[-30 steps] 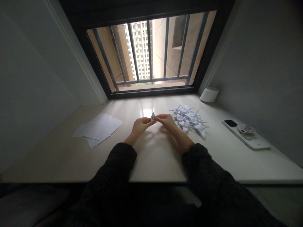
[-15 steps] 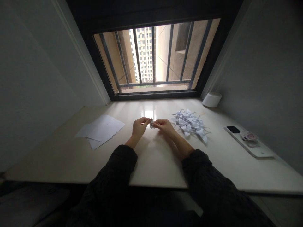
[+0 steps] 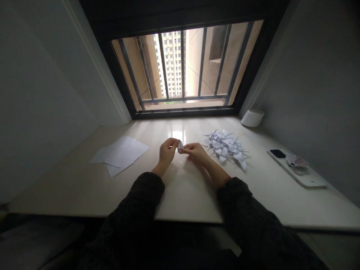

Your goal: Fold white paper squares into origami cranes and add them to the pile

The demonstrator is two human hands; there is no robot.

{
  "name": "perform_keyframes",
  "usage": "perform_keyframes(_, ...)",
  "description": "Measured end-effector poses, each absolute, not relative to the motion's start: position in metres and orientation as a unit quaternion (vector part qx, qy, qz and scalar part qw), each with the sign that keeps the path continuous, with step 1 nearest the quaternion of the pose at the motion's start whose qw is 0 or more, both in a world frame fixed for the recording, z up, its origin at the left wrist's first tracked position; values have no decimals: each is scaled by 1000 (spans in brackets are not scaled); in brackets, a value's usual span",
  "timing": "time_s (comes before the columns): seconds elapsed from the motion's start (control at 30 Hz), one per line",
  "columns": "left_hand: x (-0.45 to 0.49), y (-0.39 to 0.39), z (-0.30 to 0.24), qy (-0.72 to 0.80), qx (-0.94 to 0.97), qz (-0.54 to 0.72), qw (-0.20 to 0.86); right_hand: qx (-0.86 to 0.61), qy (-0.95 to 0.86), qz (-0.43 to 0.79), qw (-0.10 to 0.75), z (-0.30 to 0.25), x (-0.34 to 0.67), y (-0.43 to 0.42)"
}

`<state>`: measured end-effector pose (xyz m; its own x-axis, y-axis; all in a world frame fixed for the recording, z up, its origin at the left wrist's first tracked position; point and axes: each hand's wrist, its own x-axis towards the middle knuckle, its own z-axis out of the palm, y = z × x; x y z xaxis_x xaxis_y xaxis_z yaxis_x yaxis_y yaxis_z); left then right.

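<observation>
On my feed, both forearms angle inward across the tabletop (image 3: 187, 200). Left hand (image 3: 168, 150), wrist bent, pinches a small folded paper (image 3: 180, 146) at its upper side; right hand (image 3: 197, 152), lower and flatter, grips its lower right. Hands near, paper between. I count room leftward to the loose sheets (image 3: 120, 153); rightward it's tighter, paper pile (image 3: 225, 145) just beside. Front edge crosses beneath the sleeves (image 3: 147, 189).
</observation>
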<state>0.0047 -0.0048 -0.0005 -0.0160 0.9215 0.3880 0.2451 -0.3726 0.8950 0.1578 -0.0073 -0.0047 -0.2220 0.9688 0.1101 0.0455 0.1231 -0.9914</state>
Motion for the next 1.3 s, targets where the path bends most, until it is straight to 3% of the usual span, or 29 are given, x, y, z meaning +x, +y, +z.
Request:
perform_keyframes(0.4,7,-23,14,495,672,510,207,-409,-567,539,471,-6,156,-6)
perform_keyframes(0.67,6,-12,3,499,637,523,268,-433,-576,506,474,-2,156,-10)
perform_keyframes(1.0,9,-16,2,541,612,535,216,-479,-609,446,448,-4,155,-9)
perform_keyframes(1.3,5,-10,1,472,622,540,316,-476,-603,433,472,-15,160,-3)
